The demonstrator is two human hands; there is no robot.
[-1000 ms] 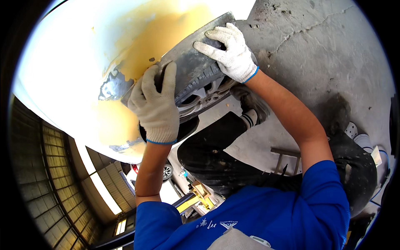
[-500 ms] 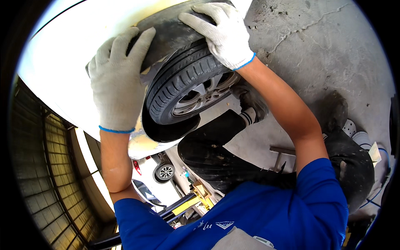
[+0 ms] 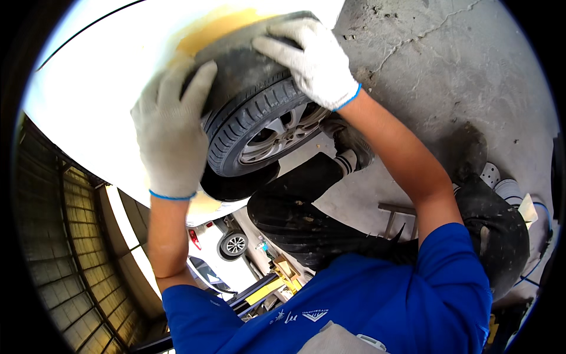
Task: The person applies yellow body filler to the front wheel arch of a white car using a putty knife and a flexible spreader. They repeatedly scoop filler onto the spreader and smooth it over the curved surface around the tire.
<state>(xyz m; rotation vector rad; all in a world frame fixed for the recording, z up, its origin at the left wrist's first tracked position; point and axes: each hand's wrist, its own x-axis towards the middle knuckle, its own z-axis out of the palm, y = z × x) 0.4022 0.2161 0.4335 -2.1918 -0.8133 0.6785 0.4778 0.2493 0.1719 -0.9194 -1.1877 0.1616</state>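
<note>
Sheet (image 3: 242,69), dark, sat gripped by left hand (image 3: 172,133) and right hand (image 3: 323,64), fingers spread; tyre (image 3: 250,125) showed near; yellow patch (image 3: 215,29) lay far.

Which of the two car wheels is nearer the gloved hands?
The big wheel beside the dark sheet under the left hand and right hand. The other wheel looks smaller, on the white background car.

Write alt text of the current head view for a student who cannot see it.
Gloved left hand and right hand hold a dark sheet against a white car body with a yellow patch, by a tyre.
</note>
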